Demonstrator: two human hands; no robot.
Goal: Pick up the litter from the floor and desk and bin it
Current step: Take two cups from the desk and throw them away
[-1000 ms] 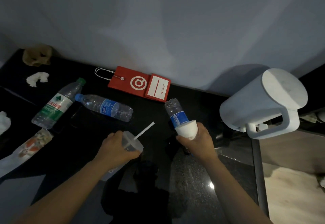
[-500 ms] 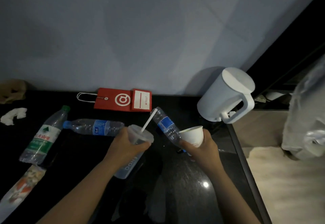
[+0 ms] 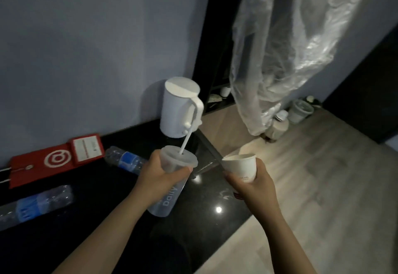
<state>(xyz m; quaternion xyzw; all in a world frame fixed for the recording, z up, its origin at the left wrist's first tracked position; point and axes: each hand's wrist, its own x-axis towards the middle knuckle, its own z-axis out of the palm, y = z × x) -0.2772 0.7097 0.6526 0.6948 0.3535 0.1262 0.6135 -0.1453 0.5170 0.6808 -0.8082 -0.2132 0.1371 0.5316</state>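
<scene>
Desk [image 3: 204, 220] is the biggest thing going, a glossy black slab. A white kettle [image 3: 178, 108] stands at its far corner. What looks like a small lined bin [image 3: 301, 110] sits on the wood floor [image 3: 323, 176], well past the desk's end, so I'd guess the rubbish goes there.

A flat red paper bag [image 3: 43, 166] lies against the wall. One water bottle [image 3: 125, 158] lies on its side just beside it, and a second bottle [image 3: 36, 204] is nearer the left edge. Both look thin and crinkly. They'd roll, so I'd grab them round the labelled middle.

The hands are apart, each wrapped round a cup above the desk's end. The left hand [image 3: 159, 176] grips a tall frosted plastic cup [image 3: 176, 159] just under its lid. I can't tell if there's drink inside, so keep it upright and don't squeeze, or that lid might pop. The right hand [image 3: 256, 187] holds a paper cup [image 3: 241, 166] round its lower half. It's light and open-topped and crushes easily, so a low, gentle hold seems right.

The straw [image 3: 186, 142] pokes through the lid and looks loose. Tip the cup and it could slide out.
</scene>
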